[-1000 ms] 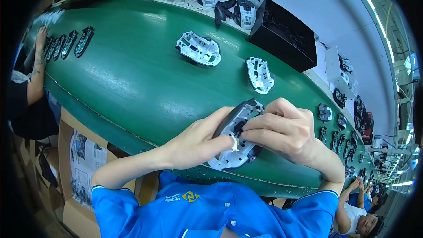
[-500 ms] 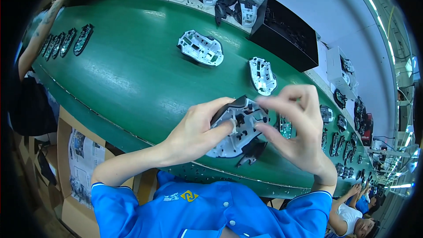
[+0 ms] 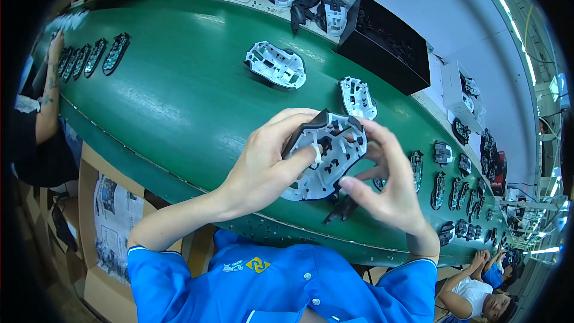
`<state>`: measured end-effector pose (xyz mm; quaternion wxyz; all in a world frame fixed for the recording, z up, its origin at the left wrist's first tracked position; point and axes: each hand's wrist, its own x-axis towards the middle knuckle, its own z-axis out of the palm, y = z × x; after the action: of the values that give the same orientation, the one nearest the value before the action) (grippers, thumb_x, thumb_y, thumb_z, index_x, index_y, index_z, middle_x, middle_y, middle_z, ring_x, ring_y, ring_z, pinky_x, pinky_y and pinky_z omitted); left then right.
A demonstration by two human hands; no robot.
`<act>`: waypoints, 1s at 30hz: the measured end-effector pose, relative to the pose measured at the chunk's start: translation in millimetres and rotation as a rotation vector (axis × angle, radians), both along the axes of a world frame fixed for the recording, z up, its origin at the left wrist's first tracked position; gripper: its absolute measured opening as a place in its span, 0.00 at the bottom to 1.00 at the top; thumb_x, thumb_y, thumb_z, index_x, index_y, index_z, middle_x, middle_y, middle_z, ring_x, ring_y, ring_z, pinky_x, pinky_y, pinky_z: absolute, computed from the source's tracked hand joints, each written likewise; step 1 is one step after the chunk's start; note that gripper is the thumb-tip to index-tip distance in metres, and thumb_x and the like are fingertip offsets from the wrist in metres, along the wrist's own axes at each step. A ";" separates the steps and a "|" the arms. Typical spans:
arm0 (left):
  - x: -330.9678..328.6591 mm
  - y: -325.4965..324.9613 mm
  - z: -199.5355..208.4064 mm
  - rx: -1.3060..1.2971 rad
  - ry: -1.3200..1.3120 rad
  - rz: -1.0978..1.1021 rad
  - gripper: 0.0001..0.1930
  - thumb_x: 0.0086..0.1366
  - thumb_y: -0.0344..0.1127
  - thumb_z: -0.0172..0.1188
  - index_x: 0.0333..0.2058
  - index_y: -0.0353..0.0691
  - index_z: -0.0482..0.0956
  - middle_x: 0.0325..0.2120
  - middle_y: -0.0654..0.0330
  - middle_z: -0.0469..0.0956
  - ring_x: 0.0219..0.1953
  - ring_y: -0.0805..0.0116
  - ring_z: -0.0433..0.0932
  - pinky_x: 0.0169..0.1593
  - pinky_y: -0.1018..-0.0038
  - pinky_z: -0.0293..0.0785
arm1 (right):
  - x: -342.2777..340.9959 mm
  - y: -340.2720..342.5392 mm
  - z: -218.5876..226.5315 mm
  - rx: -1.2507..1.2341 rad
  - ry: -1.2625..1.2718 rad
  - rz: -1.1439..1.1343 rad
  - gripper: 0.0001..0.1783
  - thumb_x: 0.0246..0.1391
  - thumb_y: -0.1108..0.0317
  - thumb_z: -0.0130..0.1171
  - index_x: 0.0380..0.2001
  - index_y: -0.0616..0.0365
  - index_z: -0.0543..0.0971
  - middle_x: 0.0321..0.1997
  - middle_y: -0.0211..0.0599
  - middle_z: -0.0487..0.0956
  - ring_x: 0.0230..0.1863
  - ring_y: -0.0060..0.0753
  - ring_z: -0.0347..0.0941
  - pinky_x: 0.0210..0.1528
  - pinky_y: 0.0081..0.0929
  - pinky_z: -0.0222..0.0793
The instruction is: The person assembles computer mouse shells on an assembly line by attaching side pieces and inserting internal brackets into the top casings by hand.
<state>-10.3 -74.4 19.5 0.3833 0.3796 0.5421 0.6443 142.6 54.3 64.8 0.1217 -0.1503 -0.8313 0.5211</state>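
Note:
A white plastic shell (image 3: 327, 164) with a black outer rim is held up over the near edge of the bench, its ribbed inside facing me. My left hand (image 3: 269, 158) grips its left side, thumb pressed inside and fingers behind. My right hand (image 3: 388, 182) curls around the right edge; its fingers lie partly behind the shell, and its thumb is by the lower right rim. A black plastic part (image 3: 342, 208) lies on the bench below the shell, partly covered. Two similar shells rest beyond my hands, one further left (image 3: 276, 66) and one nearer (image 3: 359, 99).
Green circuit boards stand in rows at the left (image 3: 115, 54) and right (image 3: 439, 190) of the green bench (image 3: 179, 96). A black bin (image 3: 385, 45) of small dark parts stands at the back beside piled shells (image 3: 335, 15). A co-worker's arm (image 3: 49, 98) reaches in at far left.
My right hand has moved from over the shell's inside to its right edge. The shell has risen slightly. The co-worker's arm has come down from the box at the back to the bench.

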 end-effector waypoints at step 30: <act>11.0 -4.1 -1.4 0.210 0.544 0.195 0.33 0.44 0.20 0.56 0.55 0.37 0.65 0.36 0.53 0.69 0.36 0.59 0.73 0.39 0.70 0.73 | -17.0 -28.8 -49.6 0.325 0.298 -0.387 0.25 0.33 0.76 0.65 0.41 0.65 0.73 0.28 0.32 0.71 0.21 0.18 0.68 0.19 0.14 0.65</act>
<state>0.8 -78.5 18.0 0.1194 0.5219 0.5892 0.6052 125.6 25.5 15.2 0.3622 -0.2064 -0.8327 0.3646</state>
